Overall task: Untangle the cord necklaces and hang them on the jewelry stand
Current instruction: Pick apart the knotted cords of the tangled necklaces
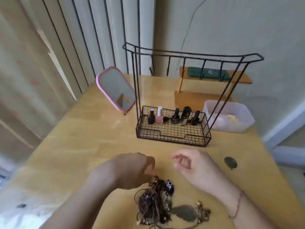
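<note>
The bundle of cords (155,202) is too blurred to tell one necklace from another, and its lower loops run off the bottom edge at six o'clock. The left hand (130,171) hides its own fingertips where it meets the cords. Labels on the bottles (175,116) are unreadable.

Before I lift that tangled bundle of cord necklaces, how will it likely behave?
The cord bundle will probably sag limply, since its thin loops lie slack on the table. It likely rises as one clump, the strands being knotted together. The dark bead and metal bits may swing. The left hand grips one strand.
</note>
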A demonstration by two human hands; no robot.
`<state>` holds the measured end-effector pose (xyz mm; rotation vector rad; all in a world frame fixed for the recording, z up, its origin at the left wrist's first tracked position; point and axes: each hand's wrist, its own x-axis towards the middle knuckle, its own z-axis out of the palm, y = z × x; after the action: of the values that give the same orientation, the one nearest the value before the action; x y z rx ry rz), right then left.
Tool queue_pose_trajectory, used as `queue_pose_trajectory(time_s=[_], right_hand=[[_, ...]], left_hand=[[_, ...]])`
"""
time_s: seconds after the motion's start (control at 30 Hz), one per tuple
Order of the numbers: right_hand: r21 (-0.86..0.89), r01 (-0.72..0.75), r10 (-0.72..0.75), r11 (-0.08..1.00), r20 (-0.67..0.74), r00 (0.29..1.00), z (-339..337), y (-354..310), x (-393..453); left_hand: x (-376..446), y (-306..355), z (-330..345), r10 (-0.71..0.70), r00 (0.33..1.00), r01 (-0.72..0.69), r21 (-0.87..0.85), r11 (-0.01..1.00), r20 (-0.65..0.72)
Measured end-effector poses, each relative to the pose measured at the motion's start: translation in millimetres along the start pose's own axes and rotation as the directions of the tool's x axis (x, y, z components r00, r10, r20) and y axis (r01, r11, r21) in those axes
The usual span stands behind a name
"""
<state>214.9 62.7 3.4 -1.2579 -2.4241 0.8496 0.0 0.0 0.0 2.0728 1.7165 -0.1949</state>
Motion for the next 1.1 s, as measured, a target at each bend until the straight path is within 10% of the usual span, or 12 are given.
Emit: queue_pose_trajectory(time_s=[0.1,0.4,0.6,0.77,0.87,0.97,1.1], right_hand=[[-0.25,0.038,0.001,0.968,0.153,0.988,38,21,-13],[-0.198,0.083,-0.066,0.977,0.09,0.994,72,36,-41],[0.265,0.05,0.002,0.963,-0.194,0.981,45,48,-32],[0.771,0.196,0.264,0.607,-0.428,0.864,23,67,-25],[0.563,0.01,0.329,0.826,-0.497,0.803,22,81,-17],[-0.051,-0.314,0.26,0.948,-0.444,0.857,25,89,-20],[-0.077,-0.091,0.057,0.993,-0.368,0.928,29,74,-28]], left_hand=[[12,1,38,0.038,0.978,-0.057,-0.086,0.995,-0.204],[20,-13,92,0.1,0.833,-0.305,-0.3,0.904,-0.544],[19,-12,83,-0.063,0.732,-0.483,-0.583,0.654,-0.678],[24,-13,86,-0.16,0.719,-0.408,-0.597,0.69,-0.677],[25,-2,92,-0.033,0.783,-0.345,-0.477,0.808,-0.621],[25,5,99,0.164,0.826,-0.294,-0.164,0.942,-0.54],[25,8,101,0.224,0.816,-0.307,-0.071,0.949,-0.533]])
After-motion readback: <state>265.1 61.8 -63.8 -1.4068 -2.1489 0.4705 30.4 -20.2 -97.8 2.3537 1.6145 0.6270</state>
